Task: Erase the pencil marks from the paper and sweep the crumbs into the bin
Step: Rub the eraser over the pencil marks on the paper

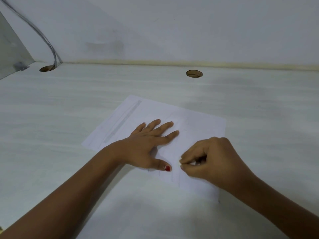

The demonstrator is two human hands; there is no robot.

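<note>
Paper [198,121] lies flat and slanted on the tabletop [69,118], well away from its back edge, with both hands on it.

The right hand [214,159] is curled, and its fingertips pinch a small white thing [194,163], likely the eraser. It sits low on the sheet, near the faint pencil marks [172,178], ready to rub them. The left hand [148,140] lies flat with its fingers spread. It presses the middle of the sheet, likely so it cannot slide or crease. Farther off, the pale tabletop has a right hole [194,73] and a left hole [47,68] near the back edge. A grey cable [43,37] goes down the left one. A plain white wall [189,28] stands behind. No bin shows.
</note>
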